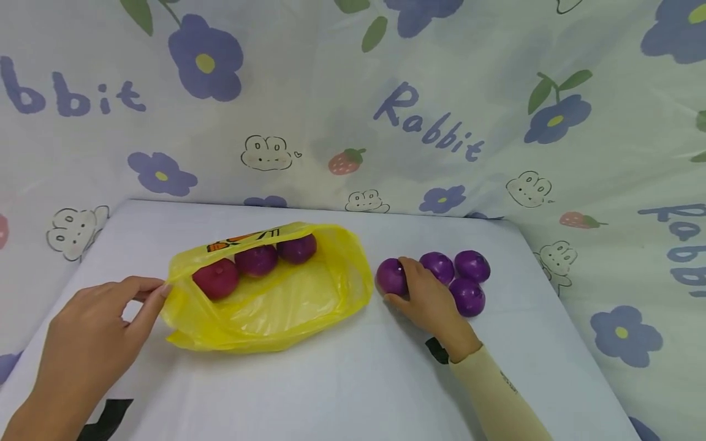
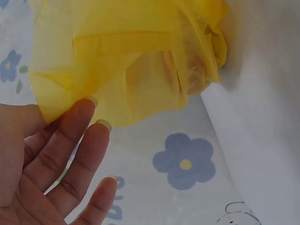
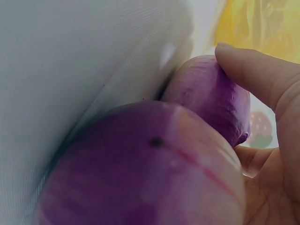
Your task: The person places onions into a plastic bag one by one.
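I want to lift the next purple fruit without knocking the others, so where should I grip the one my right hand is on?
Pinch the purple fruit across its round middle, coming from above. Its side toward the yellow bag is free, while three more fruits crowd the other side, where the right hand already curls round it.

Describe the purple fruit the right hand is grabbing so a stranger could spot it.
Start at the yellow bag on the white table. Just right of it lies a cluster of four purple fruits. It is the leftmost fruit, nearest the bag, gripped by the right hand.
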### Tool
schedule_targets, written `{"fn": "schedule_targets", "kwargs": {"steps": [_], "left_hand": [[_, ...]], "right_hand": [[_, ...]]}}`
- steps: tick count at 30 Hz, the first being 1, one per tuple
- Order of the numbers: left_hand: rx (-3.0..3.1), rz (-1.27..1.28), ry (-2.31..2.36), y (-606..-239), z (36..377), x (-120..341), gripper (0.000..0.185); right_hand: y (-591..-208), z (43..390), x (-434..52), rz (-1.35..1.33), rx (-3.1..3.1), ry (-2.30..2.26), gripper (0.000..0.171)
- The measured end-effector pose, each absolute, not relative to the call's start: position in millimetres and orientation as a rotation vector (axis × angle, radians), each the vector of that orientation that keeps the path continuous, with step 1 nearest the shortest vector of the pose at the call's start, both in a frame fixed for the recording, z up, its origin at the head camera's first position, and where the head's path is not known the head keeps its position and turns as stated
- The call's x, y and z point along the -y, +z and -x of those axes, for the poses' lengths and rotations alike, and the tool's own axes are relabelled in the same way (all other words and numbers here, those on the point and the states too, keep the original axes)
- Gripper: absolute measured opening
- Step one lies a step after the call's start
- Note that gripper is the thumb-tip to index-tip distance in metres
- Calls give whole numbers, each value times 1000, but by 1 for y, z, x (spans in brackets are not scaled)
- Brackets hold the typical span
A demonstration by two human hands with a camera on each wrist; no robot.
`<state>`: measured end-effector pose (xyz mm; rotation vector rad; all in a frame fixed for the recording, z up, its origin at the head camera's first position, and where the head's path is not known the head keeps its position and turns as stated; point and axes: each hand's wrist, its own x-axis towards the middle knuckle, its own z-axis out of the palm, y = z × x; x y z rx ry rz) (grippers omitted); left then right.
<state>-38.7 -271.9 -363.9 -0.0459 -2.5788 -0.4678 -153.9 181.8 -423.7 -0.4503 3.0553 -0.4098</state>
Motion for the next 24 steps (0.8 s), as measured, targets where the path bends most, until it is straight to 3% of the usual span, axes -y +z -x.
{"fn": "schedule_targets", "kwargs": {"steps": [24], "left_hand": [[2604,24,-455,-363,39,270,26]], "right_hand": [[-422,152,-184,364,-3024,-507,85]]}}
